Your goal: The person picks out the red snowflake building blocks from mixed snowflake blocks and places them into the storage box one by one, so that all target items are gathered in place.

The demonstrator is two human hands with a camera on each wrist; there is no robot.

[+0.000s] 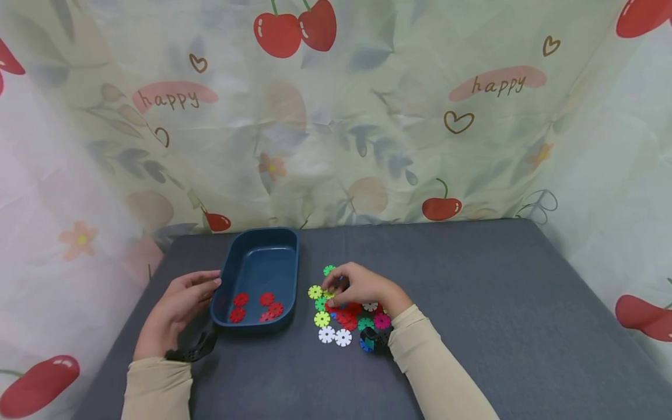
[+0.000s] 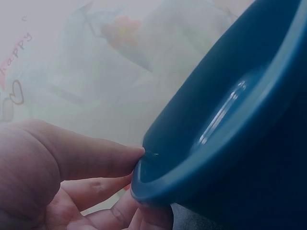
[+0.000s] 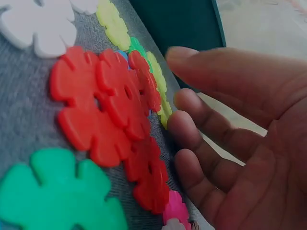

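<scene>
My left hand (image 1: 180,303) pinches the left rim of a dark blue plastic tray (image 1: 269,265), thumb at the inner edge and fingers outside and below, as the left wrist view shows. Several red snowflake discs (image 1: 266,298) lie in the near part of that tray. To its right, my right hand (image 1: 367,287) hovers over a loose group of flat snowflake discs in mixed colours. Its fingers bend loosely, with nothing visible between them. Closest to them in the right wrist view are overlapping red discs (image 3: 122,96); a green disc (image 3: 57,189) lies nearer the camera.
White discs (image 1: 343,337), yellow discs (image 1: 322,319) and a pink disc (image 1: 382,321) lie around the red ones. Everything stands on a dark grey cloth-covered table (image 1: 488,291). A printed curtain (image 1: 357,128) closes off the back and sides.
</scene>
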